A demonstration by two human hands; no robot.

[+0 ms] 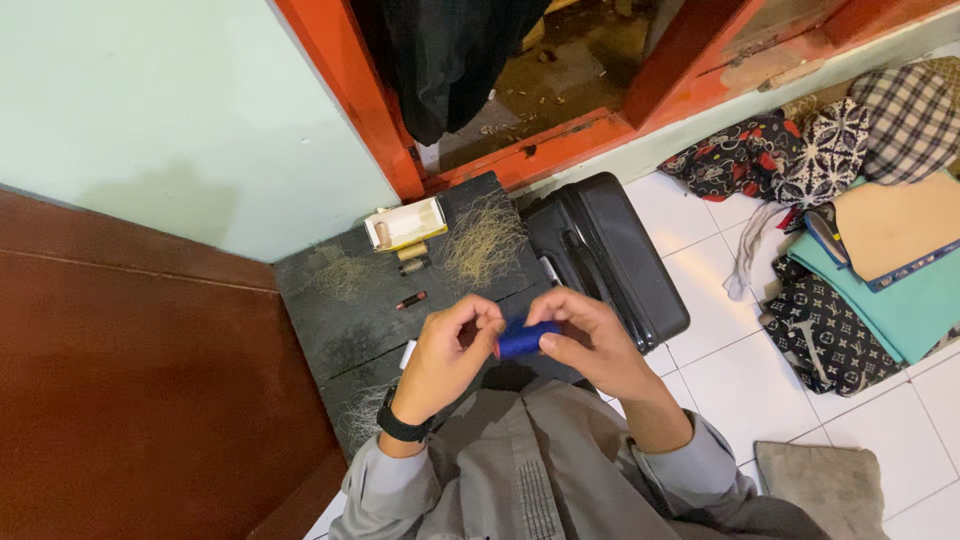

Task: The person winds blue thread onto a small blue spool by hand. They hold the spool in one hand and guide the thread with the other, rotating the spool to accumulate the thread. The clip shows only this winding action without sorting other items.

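**A:** From the head view, what are your hands doing?

**B:** Your right hand (590, 340) pinches a blue thread spool (525, 338) between thumb and fingers, above the near edge of the dark board (345, 325). Your left hand (450, 355), a black watch (402, 424) on its wrist, has its fingertips closed at the spool's left end.

**A:** And around them?

**B:** A small open box (405, 224) at the board's far edge, fibre tufts (484, 243) beside it, and a black case (605, 255) on the floor tiles to the right.

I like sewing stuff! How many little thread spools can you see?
4: a blue spool between the left hand and right hand; a tan spool, a dark spool and a reddish spool on the black board. Others may be hidden.
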